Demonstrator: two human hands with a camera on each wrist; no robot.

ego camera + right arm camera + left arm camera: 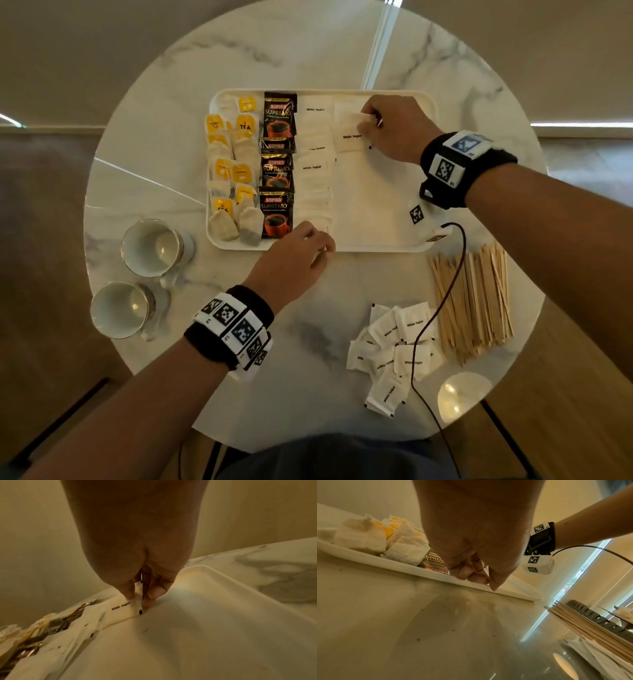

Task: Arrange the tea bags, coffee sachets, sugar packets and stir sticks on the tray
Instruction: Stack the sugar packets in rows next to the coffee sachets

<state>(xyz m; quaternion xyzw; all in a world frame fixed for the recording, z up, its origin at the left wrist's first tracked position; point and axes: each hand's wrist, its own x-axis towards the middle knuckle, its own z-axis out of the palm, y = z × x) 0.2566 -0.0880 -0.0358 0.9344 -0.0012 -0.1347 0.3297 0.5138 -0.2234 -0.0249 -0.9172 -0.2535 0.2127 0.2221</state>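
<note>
The white tray [376, 248] holds rows of tea bags [233, 164], coffee sachets [277, 164] and sugar packets [313, 171]. At the tray's far right, my right hand [371, 120] pinches a white sugar packet [351, 137] by its edge; thumb and fingers squeeze the packet [120, 609] against the tray floor. My left hand [323, 241] is curled at the tray's near rim, below the sugar row. Between its thumb and fingers [471, 574] only a sliver of a packet shows. Loose sugar packets [394, 353] and wooden stir sticks [472, 301] lie on the table near right.
Two white cups [154, 246] [121, 310] stand on the round marble table left of the tray. A dark cable [438, 308] runs from my right wrist across the loose packets. The tray's right half is bare floor [205, 628].
</note>
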